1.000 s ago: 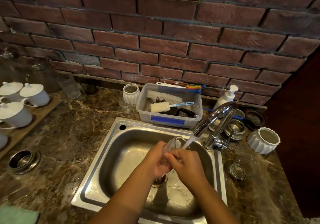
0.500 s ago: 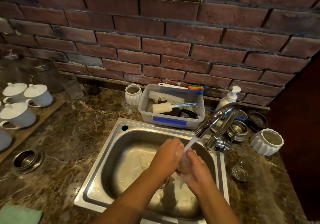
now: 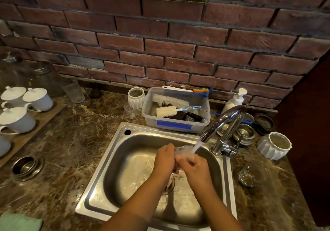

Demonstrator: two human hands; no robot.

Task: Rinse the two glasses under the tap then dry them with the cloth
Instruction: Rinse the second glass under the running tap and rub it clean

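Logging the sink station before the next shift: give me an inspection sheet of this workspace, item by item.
Surface: marble counter with an inset steel sink.
Job's things: one glass under the running tap; second glass on the counter right of the sink; green cloth at the near left corner.
Clutter: plastic tub of brushes, soap dispenser, lidded white cups, steel bowl.
Grippers: left hand and right hand both hold the glass over the sink.
Cables: nothing seen.
Surroundings: brick wall behind.
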